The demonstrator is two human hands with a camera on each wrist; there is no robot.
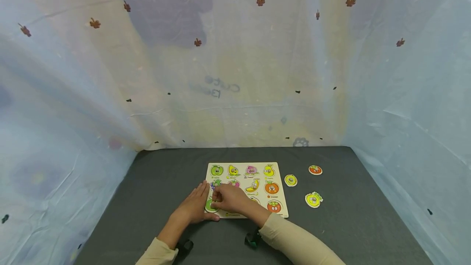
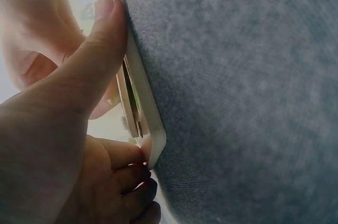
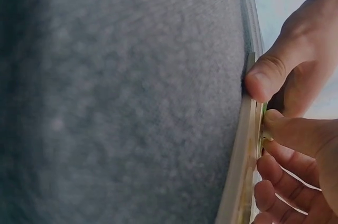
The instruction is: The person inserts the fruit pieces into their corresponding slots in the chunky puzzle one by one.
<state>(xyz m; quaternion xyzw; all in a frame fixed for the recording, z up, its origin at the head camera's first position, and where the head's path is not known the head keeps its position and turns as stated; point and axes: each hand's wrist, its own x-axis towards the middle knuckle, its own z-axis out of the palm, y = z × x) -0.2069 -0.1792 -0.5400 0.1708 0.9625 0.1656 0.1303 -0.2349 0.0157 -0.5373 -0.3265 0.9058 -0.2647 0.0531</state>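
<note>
My right hand (image 1: 231, 198) pinches the small pale knob (image 3: 268, 136) of a flat, round green fruit piece (image 1: 209, 206), near-left corner of the pale, rectangular, wooden-looking puzzle board (image 1: 281, 194). Left hand (image 1: 194, 205) lies straight-fingered along board's left edge. Piece probably light, stiff, smooth; knob's the best hold.

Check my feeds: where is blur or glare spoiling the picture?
Head view: even light, but most small print on the board is hard to read; left wrist: washed-out glare left of the board, cloth soft; right wrist: cloth blurred, darkest along the left edge.
</note>
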